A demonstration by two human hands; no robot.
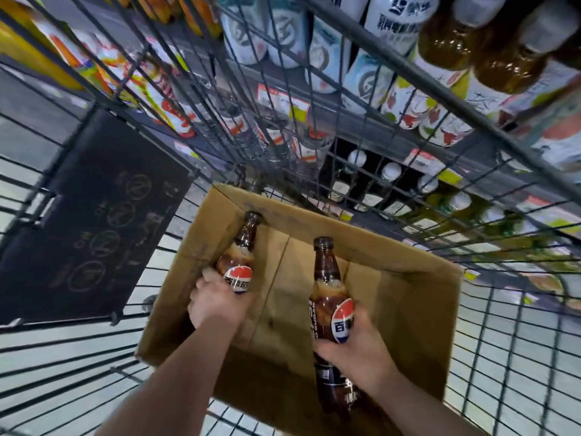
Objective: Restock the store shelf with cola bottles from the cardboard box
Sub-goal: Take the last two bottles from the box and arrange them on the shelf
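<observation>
Two dark brown plastic cola bottles sit over the open brown cardboard box (408, 297) inside a wire cart (94, 366): the left hand (217, 302) grips the left bottle (239, 259), the right hand (355, 344) grips the right bottle (328, 297); the stocked store shelf (361, 99) stands beyond.

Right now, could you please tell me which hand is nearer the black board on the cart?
Left. The left hand, holding a cola bottle, is just right of the black board; the right hand is farther right, across the cardboard box.
</observation>
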